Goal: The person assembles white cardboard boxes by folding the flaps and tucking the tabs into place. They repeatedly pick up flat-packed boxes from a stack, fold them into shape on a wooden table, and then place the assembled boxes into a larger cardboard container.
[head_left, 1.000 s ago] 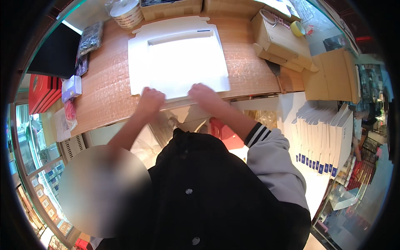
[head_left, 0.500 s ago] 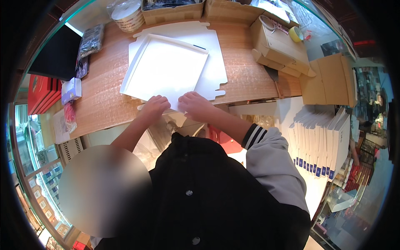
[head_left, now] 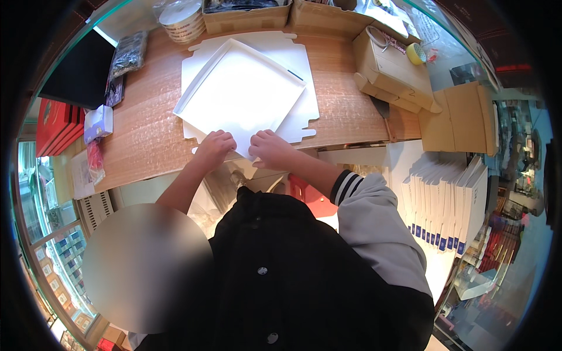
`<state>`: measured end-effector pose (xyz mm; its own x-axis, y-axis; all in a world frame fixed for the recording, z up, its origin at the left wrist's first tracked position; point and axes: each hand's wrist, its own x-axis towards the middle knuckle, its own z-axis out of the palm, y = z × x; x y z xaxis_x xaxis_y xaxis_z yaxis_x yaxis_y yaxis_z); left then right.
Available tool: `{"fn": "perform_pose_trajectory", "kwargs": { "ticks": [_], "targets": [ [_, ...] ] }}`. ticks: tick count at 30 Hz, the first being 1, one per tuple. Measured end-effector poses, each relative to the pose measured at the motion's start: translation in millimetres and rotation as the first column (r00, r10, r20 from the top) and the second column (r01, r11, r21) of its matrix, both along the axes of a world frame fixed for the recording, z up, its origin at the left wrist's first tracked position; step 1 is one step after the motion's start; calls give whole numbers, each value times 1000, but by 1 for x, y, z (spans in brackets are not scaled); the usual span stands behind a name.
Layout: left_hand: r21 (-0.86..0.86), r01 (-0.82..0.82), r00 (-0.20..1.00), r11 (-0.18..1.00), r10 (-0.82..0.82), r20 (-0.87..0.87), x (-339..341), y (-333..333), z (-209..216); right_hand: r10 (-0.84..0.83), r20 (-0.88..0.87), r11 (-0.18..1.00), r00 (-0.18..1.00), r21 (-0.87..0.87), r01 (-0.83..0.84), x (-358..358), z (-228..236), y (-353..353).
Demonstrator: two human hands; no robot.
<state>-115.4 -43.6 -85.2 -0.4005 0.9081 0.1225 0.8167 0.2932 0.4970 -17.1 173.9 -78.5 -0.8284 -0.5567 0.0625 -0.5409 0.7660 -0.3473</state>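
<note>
A shallow white cardboard tray (head_left: 243, 88) with low raised walls lies turned at an angle on the table, its near corner toward me. Beneath it is a flat white die-cut cardboard sheet (head_left: 301, 58) with tabs along its edges. My left hand (head_left: 216, 145) closes its fingers on the tray's near edge, just left of the corner. On the other side of that corner, my right hand (head_left: 269, 147) pinches the edge too. A white flap (head_left: 244, 146) shows between the hands. My fingertips are partly hidden behind my knuckles.
Open cardboard boxes (head_left: 249, 20) and tape rolls (head_left: 178, 17) line the back. A brown carton (head_left: 389, 70) and a scraper (head_left: 383, 114) lie right. Several white flat boxes (head_left: 445, 199) stand upright below right. Red boxes (head_left: 58, 126) and a tissue pack (head_left: 98, 124) are left.
The white tray has turned clockwise on the sheet, its right side swinging outward and nearer. Both hands stay on its near corner.
</note>
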Motion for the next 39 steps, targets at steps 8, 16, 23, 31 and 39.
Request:
{"fn": "perform_pose_trajectory", "kwargs": {
  "ticks": [8, 16, 23, 31, 39],
  "targets": [
    [-18, -4, 999, 1000, 5, 36, -4, 1, -4, -67, -123, 990, 990, -128, 51, 18, 10, 5],
    [15, -16, 1000, 1000, 16, -1, 7, 6, -3, -228, -168, 973, 959, -83, 216, 33, -1, -16],
    [104, -62, 997, 993, 67, -37, 53, 41, -3, -314, -89, 948, 945, -78, 307, 64, -6, 14],
    [204, -190, 981, 960, 191, 14, 74, 46, 18, -378, -97, 925, 921, -12, 379, 72, -3, 25],
    [224, -753, 651, 619, 751, 113, 39, -44, 9, -742, -204, 667, 638, -312, 676, 91, 8, 60]
  ]
}}
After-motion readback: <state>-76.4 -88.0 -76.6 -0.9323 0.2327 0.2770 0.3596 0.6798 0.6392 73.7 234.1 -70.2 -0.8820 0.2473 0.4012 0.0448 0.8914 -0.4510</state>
